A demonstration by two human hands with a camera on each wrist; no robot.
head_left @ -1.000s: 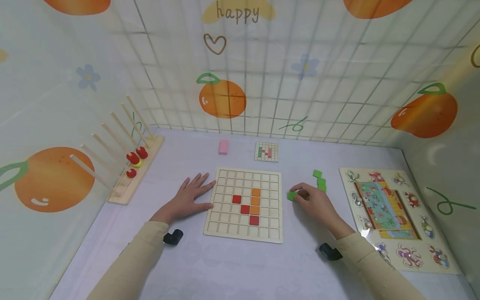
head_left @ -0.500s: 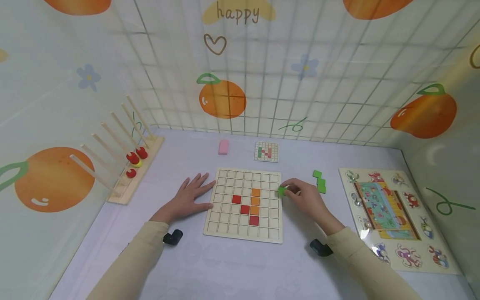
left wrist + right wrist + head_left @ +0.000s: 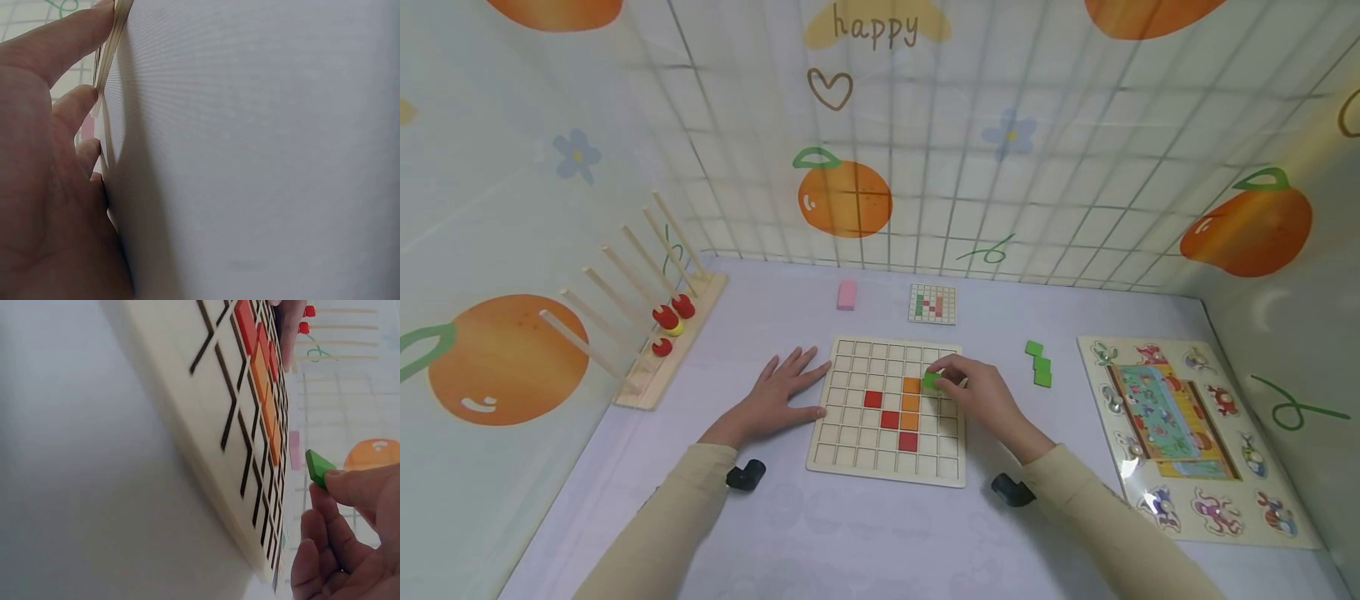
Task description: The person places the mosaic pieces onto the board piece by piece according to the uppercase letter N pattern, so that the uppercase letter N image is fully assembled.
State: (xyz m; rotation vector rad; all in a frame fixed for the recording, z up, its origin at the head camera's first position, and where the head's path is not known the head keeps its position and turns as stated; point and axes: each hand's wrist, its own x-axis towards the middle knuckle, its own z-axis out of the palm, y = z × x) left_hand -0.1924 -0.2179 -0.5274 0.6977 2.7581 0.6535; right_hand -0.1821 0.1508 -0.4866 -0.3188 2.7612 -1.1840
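My right hand [image 3: 981, 395] pinches a green square tile [image 3: 319, 467] between thumb and finger, over the right part of the wooden grid board [image 3: 850, 457]. In the head view the tile sits just right of the top orange tile [image 3: 912, 385]. A short column of orange tiles and several red tiles [image 3: 873, 400] lie in the board's cells. My left hand [image 3: 775, 398] is spread flat on the table, its thumb and forefinger touching the board's left edge. The left wrist view shows those fingertips [image 3: 87, 97] against the board's side.
Several green tiles [image 3: 1042, 365] lie right of the board. Behind it are a small pattern card [image 3: 952, 318] and a pink block [image 3: 847, 295]. A peg stand [image 3: 647, 392] with red and yellow beads stands at left. An animal puzzle board [image 3: 1213, 417] lies at right.
My right hand has carried the green tile leftward from the table beside the other green tiles to over the board. The left hand has stayed in place.
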